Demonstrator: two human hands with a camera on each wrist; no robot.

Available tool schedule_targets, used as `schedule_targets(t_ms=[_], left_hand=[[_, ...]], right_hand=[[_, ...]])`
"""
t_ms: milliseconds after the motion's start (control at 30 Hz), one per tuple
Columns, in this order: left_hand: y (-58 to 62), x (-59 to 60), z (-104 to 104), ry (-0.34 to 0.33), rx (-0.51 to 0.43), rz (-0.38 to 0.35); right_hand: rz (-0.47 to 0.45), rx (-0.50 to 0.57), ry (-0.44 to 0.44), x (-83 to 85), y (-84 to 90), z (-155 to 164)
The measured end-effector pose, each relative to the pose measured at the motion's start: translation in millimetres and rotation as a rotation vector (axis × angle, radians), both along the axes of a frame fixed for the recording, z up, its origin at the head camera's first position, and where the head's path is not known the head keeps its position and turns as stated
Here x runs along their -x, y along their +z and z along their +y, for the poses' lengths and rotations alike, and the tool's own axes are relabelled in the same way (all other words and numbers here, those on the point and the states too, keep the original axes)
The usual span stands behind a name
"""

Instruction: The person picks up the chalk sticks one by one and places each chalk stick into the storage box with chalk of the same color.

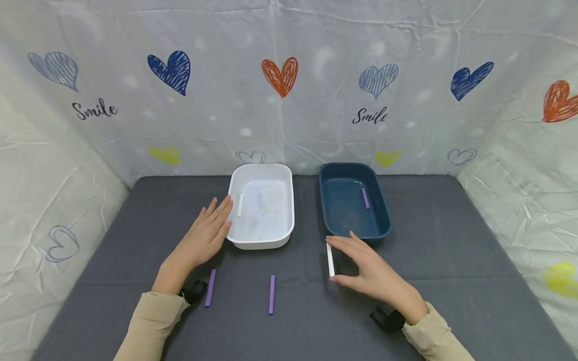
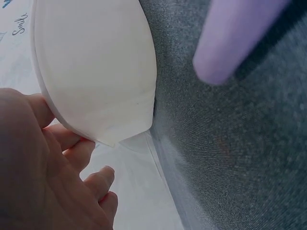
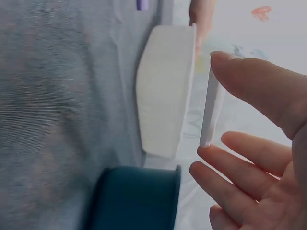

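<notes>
My right hand (image 1: 372,268) pinches a white chalk stick (image 1: 330,260) end to end, thumb at one tip and a fingertip at the other. In the right wrist view the chalk (image 3: 211,111) shows above the table, beside the blue basin's near end. My left hand (image 1: 203,235), fingers extended, touches the left rim of the white basin (image 1: 259,244). Inside that basin lies another white chalk stick (image 1: 240,205). The dark blue basin (image 1: 384,220) holds a purple chalk stick (image 1: 365,198).
Two purple chalk sticks lie on the grey cloth, one (image 1: 210,288) by the left wrist and one (image 1: 272,295) at front middle. Both basins stand near the back edge, against a white curtain (image 1: 325,135) printed with hearts. A black strap (image 1: 387,319) is around each wrist.
</notes>
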State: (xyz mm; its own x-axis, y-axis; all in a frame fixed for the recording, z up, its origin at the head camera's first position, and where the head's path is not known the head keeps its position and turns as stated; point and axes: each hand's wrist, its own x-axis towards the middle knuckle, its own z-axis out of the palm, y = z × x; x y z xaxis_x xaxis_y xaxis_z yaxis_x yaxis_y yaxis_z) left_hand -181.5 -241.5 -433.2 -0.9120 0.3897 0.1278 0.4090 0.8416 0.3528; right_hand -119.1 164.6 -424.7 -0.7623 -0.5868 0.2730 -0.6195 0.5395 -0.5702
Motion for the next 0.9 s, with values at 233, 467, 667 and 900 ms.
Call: schedule_targets(t_ms=[233,467,667,900], left_hand=[[-3.0,1.5,0,-0.002,0.004,0.015],[-3.1,1.5,1,-0.003,0.005,0.012],[-2.0,1.3,1,-0.004,0.008,0.016],[-2.5,2.5,0,-0.007,0.006,0.019]], right_hand=[[0.067,0.049,0.026,11.4,9.6,-11],[0.032,0.053,0.026,20.3,17.7,-23],[0.012,0.056,0.027,28.5,23.5,-36],[-0.006,0.074,0.021,36.9,29.2,-53]])
